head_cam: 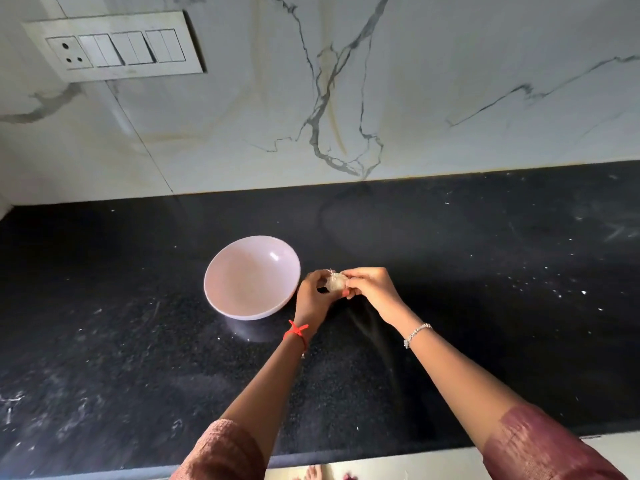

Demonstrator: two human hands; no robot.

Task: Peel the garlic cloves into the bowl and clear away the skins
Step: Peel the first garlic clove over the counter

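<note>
A whole garlic bulb [336, 281], pale with a tuft of dry roots on top, is held just above the black counter. My left hand [313, 295] grips it from the left and below. My right hand [372, 285] pinches its right side with curled fingers. Immediately left of my hands stands a white bowl [221, 299]; nothing shows inside it. I see no loose skins or peeled cloves.
The black stone counter [485, 306] stretches wide to both sides, dusted with pale specks. A marble-patterned wall [346, 98] rises behind it, with a switch panel [116, 46] at the upper left. The counter's front edge runs below my forearms.
</note>
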